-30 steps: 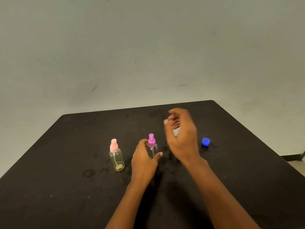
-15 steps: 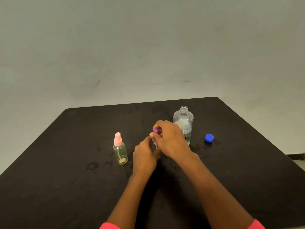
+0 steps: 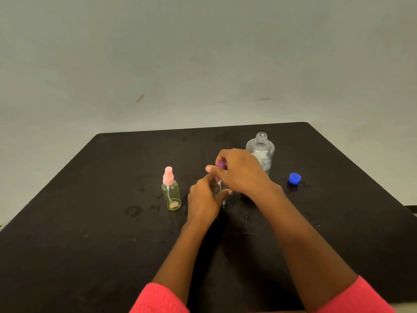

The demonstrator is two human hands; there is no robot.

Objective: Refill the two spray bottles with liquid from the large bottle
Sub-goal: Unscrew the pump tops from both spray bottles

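Centre frame, a person's left hand [image 3: 204, 199] grips the clear body of the purple-topped spray bottle [image 3: 221, 188] on the black table [image 3: 90, 222], while the fingers of the right hand [image 3: 239, 172] pinch its sprayer head [image 3: 220, 164], seemingly to twist it off. The uncapped large bottle [image 3: 261, 152] stands just behind, right of centre, its blue cap [image 3: 295, 178] lying farther right. The green spray bottle [image 3: 171, 193], pink top still on, waits left of centre. The twist looks best done with the body held firm and upright and the head lifted straight up.
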